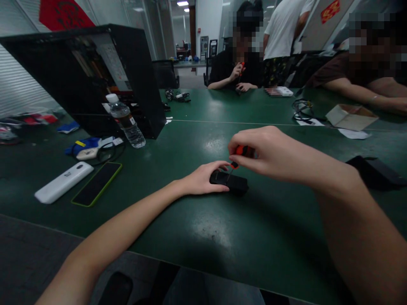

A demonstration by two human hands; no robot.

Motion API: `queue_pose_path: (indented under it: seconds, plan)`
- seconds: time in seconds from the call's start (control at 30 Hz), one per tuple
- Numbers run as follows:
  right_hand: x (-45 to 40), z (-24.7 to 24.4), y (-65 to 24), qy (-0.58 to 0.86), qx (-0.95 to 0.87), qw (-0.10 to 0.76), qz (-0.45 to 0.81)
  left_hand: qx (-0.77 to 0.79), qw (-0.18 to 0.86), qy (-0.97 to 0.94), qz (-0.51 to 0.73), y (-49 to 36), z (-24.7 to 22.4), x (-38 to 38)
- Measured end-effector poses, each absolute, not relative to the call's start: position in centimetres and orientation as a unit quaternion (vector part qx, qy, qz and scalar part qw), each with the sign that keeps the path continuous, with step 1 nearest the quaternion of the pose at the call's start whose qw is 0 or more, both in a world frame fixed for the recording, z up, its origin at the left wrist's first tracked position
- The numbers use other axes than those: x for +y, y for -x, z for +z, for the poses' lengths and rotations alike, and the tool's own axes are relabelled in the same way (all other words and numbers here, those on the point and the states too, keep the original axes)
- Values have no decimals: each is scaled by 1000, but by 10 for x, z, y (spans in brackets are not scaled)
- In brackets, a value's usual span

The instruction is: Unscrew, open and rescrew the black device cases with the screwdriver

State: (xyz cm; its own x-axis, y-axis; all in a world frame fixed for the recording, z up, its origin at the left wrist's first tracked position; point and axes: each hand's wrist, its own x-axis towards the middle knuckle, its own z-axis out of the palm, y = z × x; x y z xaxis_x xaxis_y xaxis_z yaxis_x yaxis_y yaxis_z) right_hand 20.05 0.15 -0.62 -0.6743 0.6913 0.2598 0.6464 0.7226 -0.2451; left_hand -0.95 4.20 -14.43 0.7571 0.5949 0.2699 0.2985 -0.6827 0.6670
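Observation:
A small black box-shaped device (237, 183) lies on the green table in front of me. My left hand (210, 178) grips its left end, thumb along the near side and fingers along the far side. Above it, my right hand (265, 150) is closed round the red and black handle of a screwdriver (243, 151). The screwdriver's thin shaft slants down to the top of the black device; its tip is too small to make out.
A black computer case (133, 72) stands at the left behind a water bottle (127, 120). Nearer lie a white power bank (63, 182) and a green-edged phone (97, 184). At the right are a black object (377, 171) and an open box (351, 116). People sit across the table (197, 228).

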Motion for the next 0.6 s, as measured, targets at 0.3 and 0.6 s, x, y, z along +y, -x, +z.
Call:
queue_pose_path:
  seconds: [0.3,0.6]
  plan:
    - [5,-10,-199,333,-925,177,51,549,-45,-783,289,165,-94,-12]
    - [4,-7,-199,335,-926,170,45,767,-141,-623,70,286,-102,-52]
